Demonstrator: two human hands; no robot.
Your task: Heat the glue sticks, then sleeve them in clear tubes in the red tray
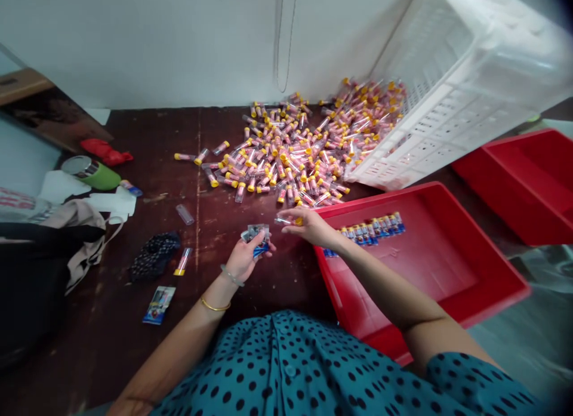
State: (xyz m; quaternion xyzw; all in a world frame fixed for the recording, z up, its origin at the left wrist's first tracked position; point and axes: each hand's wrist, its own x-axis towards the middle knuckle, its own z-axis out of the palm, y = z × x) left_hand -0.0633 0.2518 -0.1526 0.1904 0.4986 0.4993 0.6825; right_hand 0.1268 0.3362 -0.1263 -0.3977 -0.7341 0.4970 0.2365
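Observation:
My left hand (250,252) is closed on several small blue-and-silver printed packets (258,232), thumb on top. Just to its right, my right hand (308,226) pinches a small clear tube with a yellow cap (286,221), its clear end pointing left toward the packets. Beyond both hands lies a large heap of similar yellow-capped tubes (286,153) with pinkish contents. Below my right forearm, a red tray (430,273) holds a row of tubes with blue packets (371,231), partly hidden by the arm.
A white perforated crate (430,129) leans tipped beside the heap. Another red tray (514,183) stands at right. On the dark table's left are a loose tube (182,262), a packet (159,305), a clear empty tube (184,214), a dark patterned cloth (154,256) and a green cup (96,173).

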